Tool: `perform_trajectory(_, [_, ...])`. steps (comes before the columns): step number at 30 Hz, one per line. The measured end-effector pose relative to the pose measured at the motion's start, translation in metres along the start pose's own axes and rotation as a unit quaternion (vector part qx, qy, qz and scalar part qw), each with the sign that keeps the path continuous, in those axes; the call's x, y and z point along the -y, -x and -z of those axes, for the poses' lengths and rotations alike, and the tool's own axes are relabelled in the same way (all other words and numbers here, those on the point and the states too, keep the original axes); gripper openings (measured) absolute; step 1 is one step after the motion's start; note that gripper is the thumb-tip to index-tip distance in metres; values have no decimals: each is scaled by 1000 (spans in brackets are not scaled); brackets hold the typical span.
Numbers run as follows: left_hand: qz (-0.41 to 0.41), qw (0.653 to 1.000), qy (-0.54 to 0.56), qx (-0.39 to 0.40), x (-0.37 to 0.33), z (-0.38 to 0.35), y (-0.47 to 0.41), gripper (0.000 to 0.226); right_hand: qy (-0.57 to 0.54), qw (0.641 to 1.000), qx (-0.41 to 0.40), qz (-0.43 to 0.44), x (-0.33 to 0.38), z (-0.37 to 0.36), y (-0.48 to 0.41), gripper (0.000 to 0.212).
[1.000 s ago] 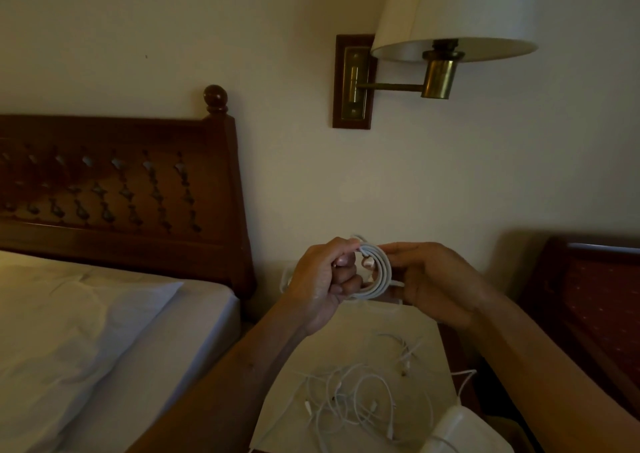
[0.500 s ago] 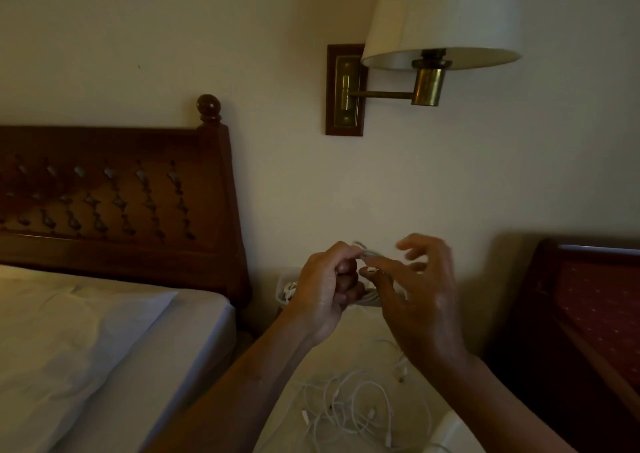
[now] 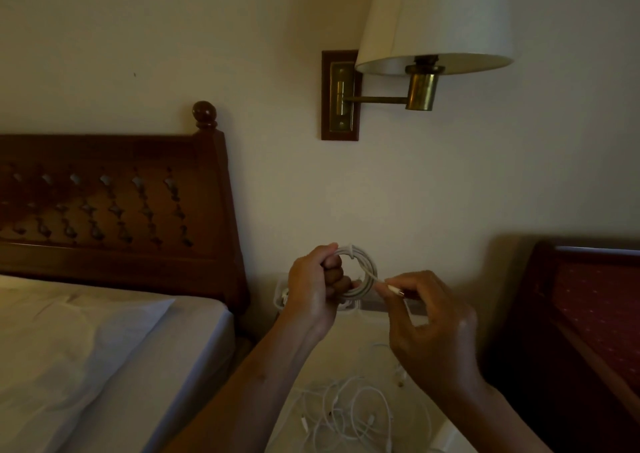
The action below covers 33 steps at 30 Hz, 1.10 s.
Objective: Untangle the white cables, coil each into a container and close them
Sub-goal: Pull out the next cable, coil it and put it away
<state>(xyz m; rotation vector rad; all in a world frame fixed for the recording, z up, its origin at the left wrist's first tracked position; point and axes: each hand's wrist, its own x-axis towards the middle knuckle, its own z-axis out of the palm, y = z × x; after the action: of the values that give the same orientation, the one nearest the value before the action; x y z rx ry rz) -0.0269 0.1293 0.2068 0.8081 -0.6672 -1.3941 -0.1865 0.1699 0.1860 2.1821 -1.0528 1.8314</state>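
With the left grip (image 3: 317,291) clenched round the coiled white cable (image 3: 362,274), raised above the tabletop (image 3: 367,335), pinches its plug end (image 3: 394,290) in the right grip (image 3: 433,328). Could spring apart if the left grip loosens before the end is tucked, then fall into the loose cables (image 3: 349,414) below and tangle again. Behind the left grip only a pale container (image 3: 280,295), something white inside, too dim to tell what.

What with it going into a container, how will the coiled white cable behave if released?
May spring open: the left hand clamps the loops of the coiled white cable. Likely light, limp: the right hand holds its end by a pinch.
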Motion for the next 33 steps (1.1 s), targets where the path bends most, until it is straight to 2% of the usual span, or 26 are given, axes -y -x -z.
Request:
perform_trajectory(3, [-3, 1000, -4, 2, 5, 1, 3, 47, -41, 984, 67, -158, 2, 1, -4, 17])
perform_trajectory(5, [-23, 999, -44, -3, 8, -1, 5, 49, -34, 971, 116, -208, 1, -2, -4, 13])
perform_trajectory(7, [-47, 996, -77, -10, 9, -5, 6, 55, -9, 971, 140, -192, 2, -5, -5, 5])
perform_trajectory(9, [-55, 995, -77, -20, 8, -7, 6, 58, 2, 974, 139, -178, 4, -6, -6, 8])
perform_trajectory(14, [-1, 999, 2, -39, 1, -1, -2, 52, -16, 985, 84, -147, 11, 4, -3, 14])
perform_trajectory(15, [11, 999, 16, -33, 1, 0, -2, 52, -22, 984, 83, -158, 10, 6, 0, 16])
perform_trajectory(17, [37, 998, 45, -20, 6, 3, -1, 51, -53, 965, 107, -233, 3, 6, 2, 22])
perform_trajectory(20, [54, 996, 71, 0, 16, 5, 3, 53, -127, 910, 171, -356, -7, 2, -1, 12])
perform_trajectory(24, [56, 995, 81, 3, 25, 2, 5, 54, -146, 893, 224, -363, -4, -14, 2, 23])
perform_trajectory(28, [44, 992, 121, 13, 30, 0, 7, 53, -98, 912, 197, -346, 4, -29, 2, 27])
perform_trajectory(33, [19, 988, 154, 26, 32, 0, 13, 56, -161, 920, 80, -347, 7, -24, -3, 16])
